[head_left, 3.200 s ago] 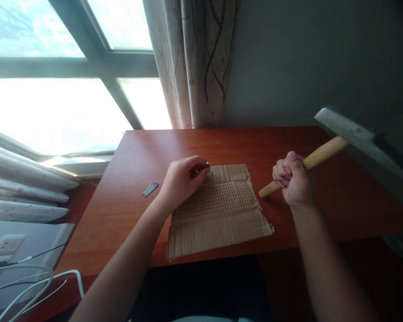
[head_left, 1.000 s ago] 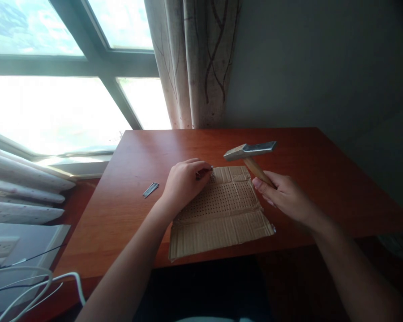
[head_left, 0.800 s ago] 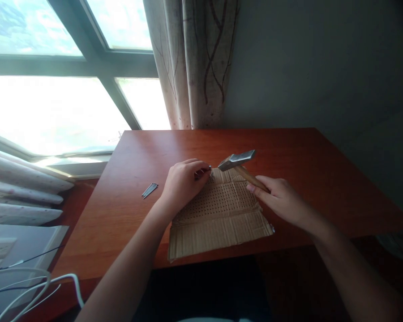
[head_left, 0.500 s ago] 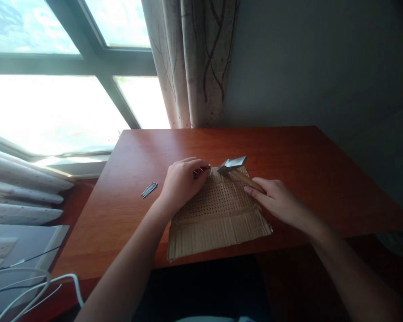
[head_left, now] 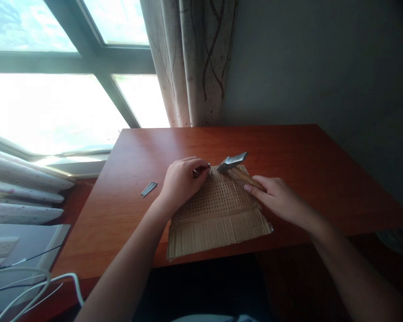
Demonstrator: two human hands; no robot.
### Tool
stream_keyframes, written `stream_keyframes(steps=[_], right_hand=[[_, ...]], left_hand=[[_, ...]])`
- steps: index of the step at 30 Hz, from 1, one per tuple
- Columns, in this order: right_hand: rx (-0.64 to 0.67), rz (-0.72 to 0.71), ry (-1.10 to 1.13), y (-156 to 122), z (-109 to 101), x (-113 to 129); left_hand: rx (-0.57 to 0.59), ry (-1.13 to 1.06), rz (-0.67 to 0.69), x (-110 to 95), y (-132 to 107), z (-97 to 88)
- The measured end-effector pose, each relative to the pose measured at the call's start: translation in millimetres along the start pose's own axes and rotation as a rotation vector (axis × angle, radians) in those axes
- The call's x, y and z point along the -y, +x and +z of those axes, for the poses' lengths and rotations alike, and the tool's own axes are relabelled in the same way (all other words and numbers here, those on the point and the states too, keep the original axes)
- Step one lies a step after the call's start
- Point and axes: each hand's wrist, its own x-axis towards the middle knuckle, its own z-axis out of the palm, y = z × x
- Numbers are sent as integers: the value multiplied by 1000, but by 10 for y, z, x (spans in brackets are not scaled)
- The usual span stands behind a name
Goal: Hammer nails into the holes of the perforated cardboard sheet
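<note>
My left hand (head_left: 182,180) is closed in a pinch at the far left part of a perforated panel (head_left: 218,199), with a nail (head_left: 208,165) between thumb and fingertips; its head just shows. My right hand (head_left: 273,196) grips the wooden handle of a hammer (head_left: 233,163). The metal hammer head hangs just right of the pinched nail, apart from it. Under the panel lies a piece of corrugated cardboard (head_left: 218,239), its near strip bare. Several loose nails (head_left: 149,189) lie side by side to the left of my left hand.
Everything rests on a reddish-brown wooden table (head_left: 275,143). Beyond it hangs a patterned curtain (head_left: 195,67) beside a bright window (head_left: 43,112). White cables (head_left: 75,286) and a wall socket (head_left: 2,247) are at the lower left.
The hammer head has tipped up very slightly. My left hand stays in its pinch at the same spot, and the panel and loose nails have not moved.
</note>
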Motion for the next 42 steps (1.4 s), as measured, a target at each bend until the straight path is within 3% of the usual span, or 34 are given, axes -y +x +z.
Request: stream_keyframes(steps=[7,20,27,42], right_hand=[[-21,-7,-18,26,-104,81],[-132,-148,-208,79,-382,548],[-120,-115,-373,130,-341,560],[-175,-133,-329,86,-315,518]], left_hand=[[16,-13,-37,5,-6,9],[-4,-13,-28,2,-10,6],[21,-2,-43,0,-8,10],[15,-14,-49,-1,-12,15]])
